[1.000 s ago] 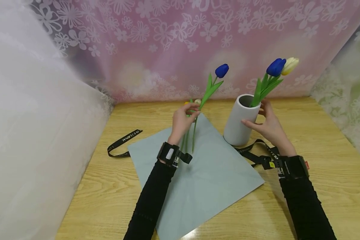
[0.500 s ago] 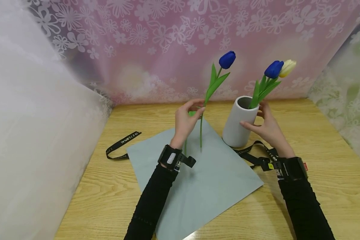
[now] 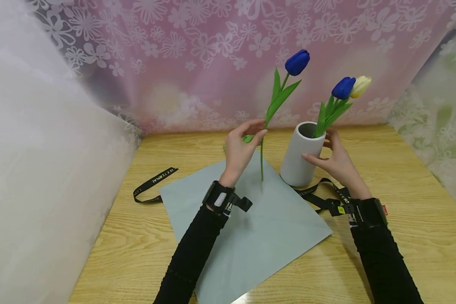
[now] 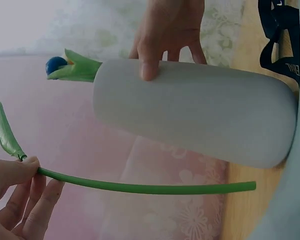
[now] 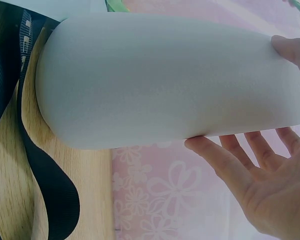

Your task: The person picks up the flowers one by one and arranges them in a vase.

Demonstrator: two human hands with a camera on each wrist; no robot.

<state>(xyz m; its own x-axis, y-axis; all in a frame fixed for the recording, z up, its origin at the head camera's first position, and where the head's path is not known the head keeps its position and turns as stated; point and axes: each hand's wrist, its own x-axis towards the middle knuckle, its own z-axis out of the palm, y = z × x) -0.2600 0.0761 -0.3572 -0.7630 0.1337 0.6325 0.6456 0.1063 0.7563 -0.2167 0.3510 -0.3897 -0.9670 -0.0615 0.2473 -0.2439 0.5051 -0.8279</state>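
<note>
My left hand (image 3: 238, 154) pinches the green stem of a blue tulip (image 3: 297, 63) just under its leaves. The bloom points up, and in the left wrist view the bare stem (image 4: 140, 188) hangs beside the white vase (image 4: 190, 115). With thumb and fingers on opposite sides, my right hand (image 3: 343, 166) holds the vase near its top; its base stands at the paper's edge. Another blue tulip (image 3: 343, 88) and a cream tulip (image 3: 361, 86) lean right out of the vase mouth. Green leaves (image 3: 248, 138) show behind my left hand, mostly hidden.
Grey-blue wrapping paper (image 3: 266, 236) lies across the middle of the wooden table (image 3: 125, 240). A black lettered ribbon (image 3: 153, 182) pokes out at its left, and more black ribbon (image 3: 327, 198) is bunched near the right wrist. A pink flowered curtain (image 3: 197, 84) hangs behind.
My left hand has raised the blue tulip up and to the right, toward the vase, away from the other flowers behind it. My right hand stays on the vase.
</note>
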